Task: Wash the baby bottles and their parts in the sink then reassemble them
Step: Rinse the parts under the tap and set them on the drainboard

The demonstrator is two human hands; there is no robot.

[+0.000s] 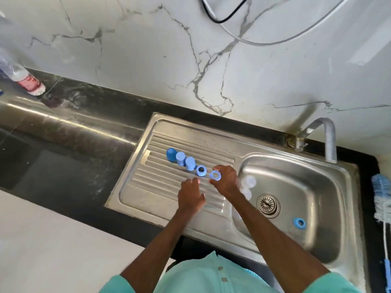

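My right hand point(225, 181) pinches a light-blue plastic collar ring point(215, 175), probably lining it up beside the blue plastic caps point(189, 163), my left hand point(190, 196) lies with fingers loose, and next I need the darker blue ring point(299, 223) from the steel sink point(317, 187).

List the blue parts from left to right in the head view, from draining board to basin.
Dark blue cap, first pale cap, second pale cap, open blue ring on the draining board, pale ring pinched by the right hand, bright blue ring in the basin.
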